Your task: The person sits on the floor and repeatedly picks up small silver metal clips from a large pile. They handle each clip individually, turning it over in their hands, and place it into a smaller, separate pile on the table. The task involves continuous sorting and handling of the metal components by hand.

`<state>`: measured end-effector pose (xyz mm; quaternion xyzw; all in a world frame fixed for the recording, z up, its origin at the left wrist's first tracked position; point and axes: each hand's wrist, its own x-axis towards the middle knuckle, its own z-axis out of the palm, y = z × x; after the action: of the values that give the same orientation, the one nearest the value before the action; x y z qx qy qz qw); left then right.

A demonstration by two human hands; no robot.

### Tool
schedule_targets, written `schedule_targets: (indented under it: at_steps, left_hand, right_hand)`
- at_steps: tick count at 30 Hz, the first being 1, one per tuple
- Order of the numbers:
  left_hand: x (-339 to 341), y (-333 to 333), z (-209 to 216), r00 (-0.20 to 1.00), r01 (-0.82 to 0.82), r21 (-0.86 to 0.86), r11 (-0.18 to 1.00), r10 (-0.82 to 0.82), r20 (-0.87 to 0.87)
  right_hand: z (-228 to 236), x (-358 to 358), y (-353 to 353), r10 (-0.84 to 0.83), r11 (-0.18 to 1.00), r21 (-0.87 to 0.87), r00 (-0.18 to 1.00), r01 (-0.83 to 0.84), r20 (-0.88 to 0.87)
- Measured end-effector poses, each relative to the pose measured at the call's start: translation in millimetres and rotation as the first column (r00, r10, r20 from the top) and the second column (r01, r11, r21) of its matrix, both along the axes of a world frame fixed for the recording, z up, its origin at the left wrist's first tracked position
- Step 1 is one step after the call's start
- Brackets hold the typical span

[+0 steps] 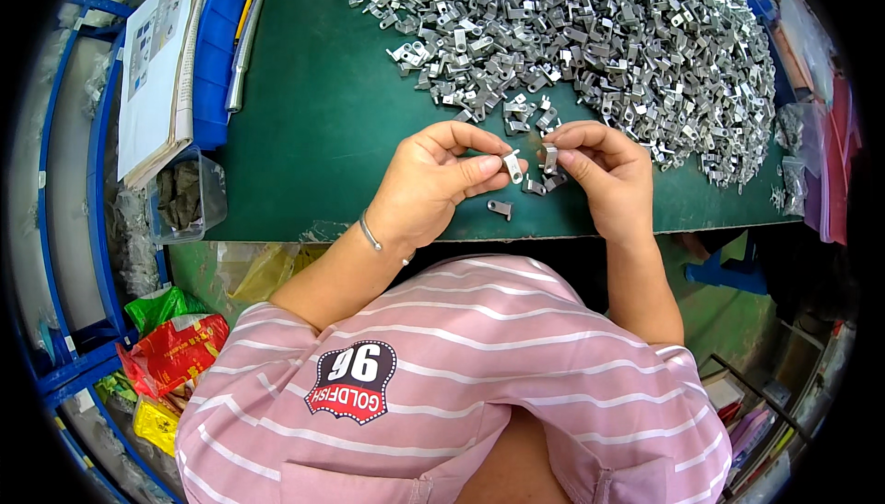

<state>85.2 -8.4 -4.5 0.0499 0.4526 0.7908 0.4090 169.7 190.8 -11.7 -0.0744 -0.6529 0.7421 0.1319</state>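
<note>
My left hand (441, 172) pinches a small silvery metal bracket (513, 168) with a round hole in one end. Close beside it, my right hand (608, 172) grips another small metal bracket (550, 158) between thumb and fingers. The two brackets are held apart, just above the green tabletop (304, 135). A few loose brackets lie under and between the hands, and a single bracket (500, 209) rests nearer the table's front edge. Beyond my hands spreads a large heap of the same metal brackets (572, 25).
On the left stand a blue bin (219, 57), a stack of papers (166, 62) and a clear plastic tub (212, 193) with dark cloth in it. Blue shelving (100, 172) runs along that side. Plastic bags and pink sheets (836, 163) sit at the table's right end.
</note>
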Motion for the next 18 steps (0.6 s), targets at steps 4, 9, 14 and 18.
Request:
schedule_targets:
  at_steps: [4, 9, 14, 18]
  left_hand:
    - [-1, -1, -5, 0.999, -0.014, 0.021, 1.0, 0.013, 0.052]
    - [1, -1, -8, 0.999, -0.039, 0.003, 0.999, 0.039, 0.022]
    - [5, -3, -9, 0.906, -0.029, -0.173, 0.984, -0.047, -0.42]
    - [2, 0, 0, 0.981, 0.003, -0.212, 0.977, -0.044, -0.19]
  right_hand:
    - [4, 4, 2, 0.06, 0.802, 0.596, 0.998, -0.045, -0.006]
    - [5, 2, -1, 0.027, 0.767, 0.639, 0.993, 0.055, -0.117]
    - [2, -7, 9, -0.137, 0.616, 0.753, 0.973, 0.231, -0.186]
    - [0, -11, 6, -0.107, 0.477, 0.851, 0.976, 0.22, -0.192]
